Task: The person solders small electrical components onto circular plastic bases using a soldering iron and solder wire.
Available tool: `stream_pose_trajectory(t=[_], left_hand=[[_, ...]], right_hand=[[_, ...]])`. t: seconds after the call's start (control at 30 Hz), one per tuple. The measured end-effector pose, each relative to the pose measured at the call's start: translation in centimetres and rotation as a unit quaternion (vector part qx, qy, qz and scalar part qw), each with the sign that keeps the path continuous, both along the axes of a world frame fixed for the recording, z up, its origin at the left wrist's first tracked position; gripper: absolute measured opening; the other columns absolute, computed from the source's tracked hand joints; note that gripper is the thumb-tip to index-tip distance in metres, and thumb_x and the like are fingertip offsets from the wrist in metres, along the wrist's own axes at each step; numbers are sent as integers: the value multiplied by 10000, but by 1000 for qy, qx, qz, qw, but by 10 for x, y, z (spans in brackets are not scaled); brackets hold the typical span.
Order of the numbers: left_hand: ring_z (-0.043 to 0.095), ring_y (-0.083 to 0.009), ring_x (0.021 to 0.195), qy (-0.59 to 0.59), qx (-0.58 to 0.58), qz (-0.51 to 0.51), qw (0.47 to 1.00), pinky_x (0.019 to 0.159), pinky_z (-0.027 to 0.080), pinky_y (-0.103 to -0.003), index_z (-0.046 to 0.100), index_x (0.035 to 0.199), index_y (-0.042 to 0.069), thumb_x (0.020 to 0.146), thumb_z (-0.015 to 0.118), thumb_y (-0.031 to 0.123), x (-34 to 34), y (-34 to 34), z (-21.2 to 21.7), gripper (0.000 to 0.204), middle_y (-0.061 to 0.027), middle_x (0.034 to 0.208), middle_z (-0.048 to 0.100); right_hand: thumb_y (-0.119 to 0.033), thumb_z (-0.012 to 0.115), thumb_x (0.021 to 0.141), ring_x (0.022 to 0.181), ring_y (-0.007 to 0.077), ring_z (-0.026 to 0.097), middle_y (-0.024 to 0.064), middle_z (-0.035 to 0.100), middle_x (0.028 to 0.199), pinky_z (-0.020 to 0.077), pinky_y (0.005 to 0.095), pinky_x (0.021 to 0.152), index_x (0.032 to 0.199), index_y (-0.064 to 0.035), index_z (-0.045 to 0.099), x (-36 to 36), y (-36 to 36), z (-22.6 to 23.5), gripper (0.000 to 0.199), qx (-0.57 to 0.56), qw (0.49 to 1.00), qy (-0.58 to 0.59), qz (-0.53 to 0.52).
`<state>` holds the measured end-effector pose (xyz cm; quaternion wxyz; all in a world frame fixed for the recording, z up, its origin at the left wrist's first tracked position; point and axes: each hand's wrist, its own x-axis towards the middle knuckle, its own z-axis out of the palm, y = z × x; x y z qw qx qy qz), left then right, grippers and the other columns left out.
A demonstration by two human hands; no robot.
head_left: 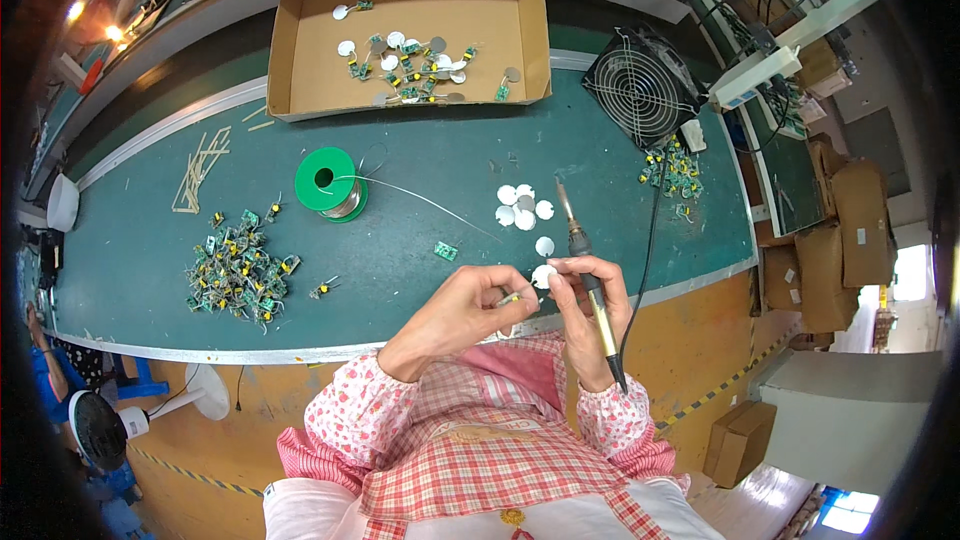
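My right hand (586, 348) is closed around a soldering iron (578, 238), its tip slanting up and away over the bench. Between that hand's thumb and finger is also a white round disc (543, 277). Fingers curled, my left hand (450, 312) pinches a small part with a yellow end (510, 298), mostly covered by the fingers. The hands nearly meet at the bench's front edge. Just beyond them lies a single disc (544, 246), with a cluster of white discs (525, 220) farther off. A small green circuit board (446, 251) lies left of these.
A green solder spool (324, 180) trails wire toward the discs. Heaped boards (240, 270) lie left, more boards (675, 172) right. A cardboard box (410, 10) holds boards with discs. A black fan (643, 85) stands far right; the iron's cable (655, 230) crosses the bench.
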<state>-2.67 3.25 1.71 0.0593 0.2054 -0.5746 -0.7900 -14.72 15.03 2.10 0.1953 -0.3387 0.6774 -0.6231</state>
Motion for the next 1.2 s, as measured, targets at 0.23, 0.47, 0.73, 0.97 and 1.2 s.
stream_pose_trajectory(t=[0.23,0.47,0.73,0.97,1.2], left_hand=[[482,-27,634,-23,80,24,996,555,365,-177,613,884,16,877,636,123,1,-5,1,110,24,773,594],[537,-31,738,2,-4,9,1000,645,440,-194,621,880,3,855,655,91,1,-7,-4,98,13,812,619],[522,-20,713,-29,-66,-18,997,629,430,-191,635,835,8,834,676,87,-1,-13,-4,89,28,759,610],[377,-21,473,-30,-128,-34,991,436,273,-248,654,802,29,788,699,153,-1,-19,-10,132,31,533,523],[383,-33,463,3,-146,-18,989,431,279,-253,677,840,33,774,711,158,-5,-20,-20,145,15,560,540]], right_hand=[[0,658,831,856,139,635,90,659,954,498,255,729,976,-37,582,0,4,1,168,12,998,49,21],[15,652,829,829,134,633,90,661,943,497,250,701,975,-39,584,-3,6,5,171,15,995,92,43],[18,666,811,788,128,636,88,668,907,497,245,670,959,-35,595,-9,5,3,172,14,989,130,71],[15,672,808,771,123,638,85,669,907,499,244,655,962,-38,600,-11,4,10,178,34,989,102,99],[12,675,808,777,122,644,83,675,922,509,241,659,995,-28,589,-13,5,6,211,34,987,113,106]])
